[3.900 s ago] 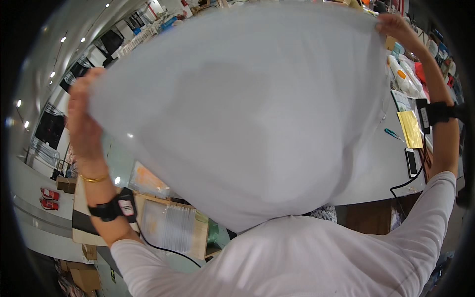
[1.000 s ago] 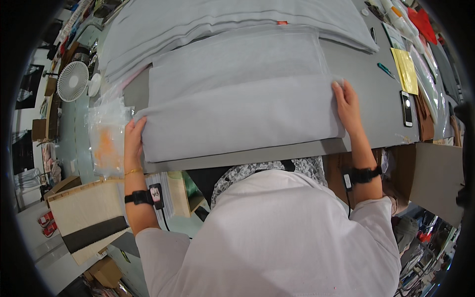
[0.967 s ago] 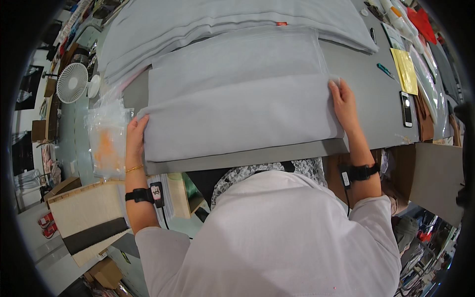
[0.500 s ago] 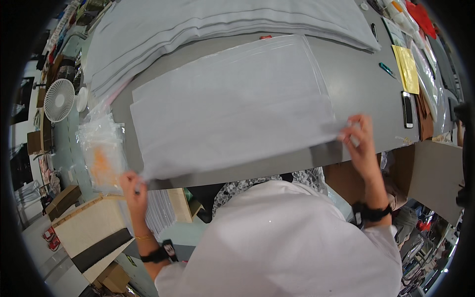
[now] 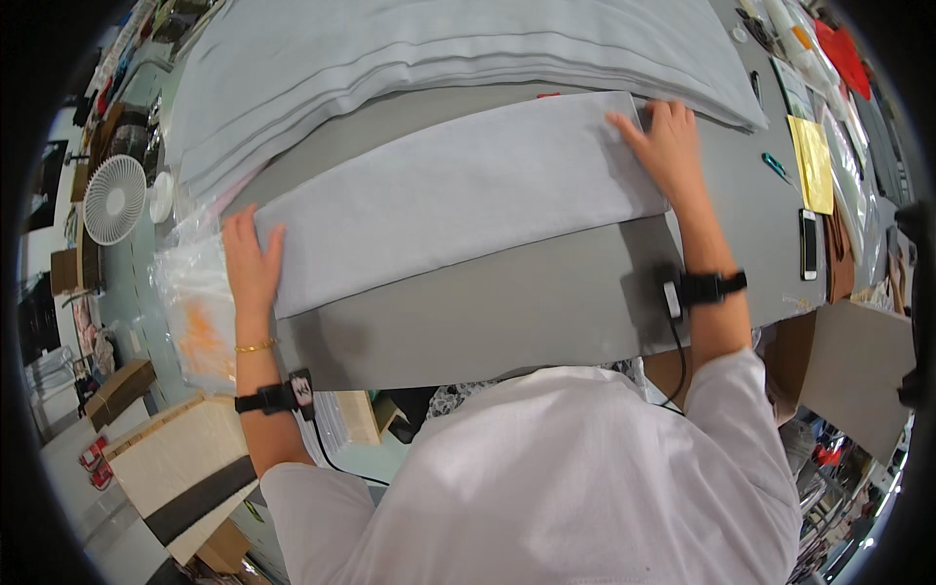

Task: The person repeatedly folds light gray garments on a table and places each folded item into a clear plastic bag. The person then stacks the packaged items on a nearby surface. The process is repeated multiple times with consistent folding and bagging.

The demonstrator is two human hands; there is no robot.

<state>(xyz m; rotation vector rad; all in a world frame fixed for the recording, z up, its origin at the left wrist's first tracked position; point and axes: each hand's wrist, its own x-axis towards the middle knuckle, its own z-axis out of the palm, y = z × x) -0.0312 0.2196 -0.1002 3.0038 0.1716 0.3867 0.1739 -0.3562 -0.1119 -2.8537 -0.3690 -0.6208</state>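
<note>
A light grey cloth (image 5: 458,200), folded into a long band, lies slanted across the grey table in front of me. At the cloth's left end is my left hand (image 5: 253,258), its thumb apart from the fingers and resting along the end edge. My right hand (image 5: 668,146) reaches to the far right corner, thumb over the cloth and fingers just past the end edge. Both hands look open, with the fingers apart. Beyond the band lies a large stack of grey cloth (image 5: 468,49).
Clear plastic bags (image 5: 195,292) lie left of the cloth, near a white fan (image 5: 115,200). On the table's right side are a phone (image 5: 808,244), a green-handled cutter (image 5: 776,167) and a yellow packet (image 5: 811,166). An open cardboard box (image 5: 848,361) stands at lower right.
The near part of the cloth has been folded over away from me, making a narrower band. Both hands have moved from its near corners toward the far side.
</note>
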